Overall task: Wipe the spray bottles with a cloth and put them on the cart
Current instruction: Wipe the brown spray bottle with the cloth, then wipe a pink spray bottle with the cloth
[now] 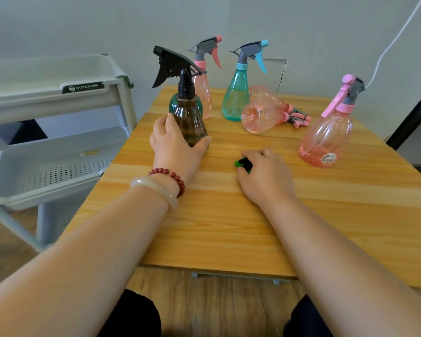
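A: Left hand [176, 142]?
B: Fingers and thumb wrapped round brown spray bottle [189, 117]; bottle upright on table [229, 227], left-centre; cart [34, 105] just beside table's left edge.
A: Right hand [265, 177]?
B: Curled round small green wad [241, 164], resting on table; wad mostly hidden.

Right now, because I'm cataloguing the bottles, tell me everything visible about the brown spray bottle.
The brown spray bottle is see-through tinted plastic with a ribbed, bell-shaped body and a black trigger head whose nozzle points left. It stands upright on the wooden table near its left edge, with a round teal bottle right behind it. The left hand grips its lower body.
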The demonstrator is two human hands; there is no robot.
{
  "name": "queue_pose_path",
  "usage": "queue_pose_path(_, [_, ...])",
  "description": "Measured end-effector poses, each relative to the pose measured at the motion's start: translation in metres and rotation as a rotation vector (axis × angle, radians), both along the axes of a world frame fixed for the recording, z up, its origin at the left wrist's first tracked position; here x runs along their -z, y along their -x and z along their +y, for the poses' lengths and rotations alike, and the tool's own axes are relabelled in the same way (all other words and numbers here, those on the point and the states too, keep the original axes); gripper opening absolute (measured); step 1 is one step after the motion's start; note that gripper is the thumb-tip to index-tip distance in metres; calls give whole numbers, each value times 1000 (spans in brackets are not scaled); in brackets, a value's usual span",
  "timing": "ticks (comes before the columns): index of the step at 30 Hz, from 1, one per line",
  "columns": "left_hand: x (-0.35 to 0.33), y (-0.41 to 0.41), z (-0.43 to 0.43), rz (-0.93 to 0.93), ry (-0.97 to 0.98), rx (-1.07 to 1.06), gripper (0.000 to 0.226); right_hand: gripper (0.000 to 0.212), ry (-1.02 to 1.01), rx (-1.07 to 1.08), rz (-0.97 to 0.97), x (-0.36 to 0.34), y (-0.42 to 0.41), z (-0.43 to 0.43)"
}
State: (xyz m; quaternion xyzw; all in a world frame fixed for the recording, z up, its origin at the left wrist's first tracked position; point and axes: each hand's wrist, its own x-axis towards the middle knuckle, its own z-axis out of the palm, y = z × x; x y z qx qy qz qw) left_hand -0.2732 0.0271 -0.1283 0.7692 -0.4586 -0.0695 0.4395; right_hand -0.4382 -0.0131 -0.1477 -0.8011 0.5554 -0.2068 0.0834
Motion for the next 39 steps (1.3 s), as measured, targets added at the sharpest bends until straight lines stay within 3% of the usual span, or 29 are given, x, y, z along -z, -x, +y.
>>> queue_pose_path(8, [6,24,24,-109,120,147,52,39,-46,6,45,-1,17,0])
queue_pose_path(17, [12,44,11,-258,77,338,30,37,105,-41,-114,-18,65,3])
queue_pose_path(25, [7,101,-35,-185,-109,531,44,34,18,63,-146,-21,109,-10])
queue_pose_path(30, [6,127,-68,-133,-125,576,44,35,4,134,-176,-25,127,-23])
queue_pose_path(39, [-11,156,-117,-51,-82,683,67,33,-17,223,-237,-28,152,-34])
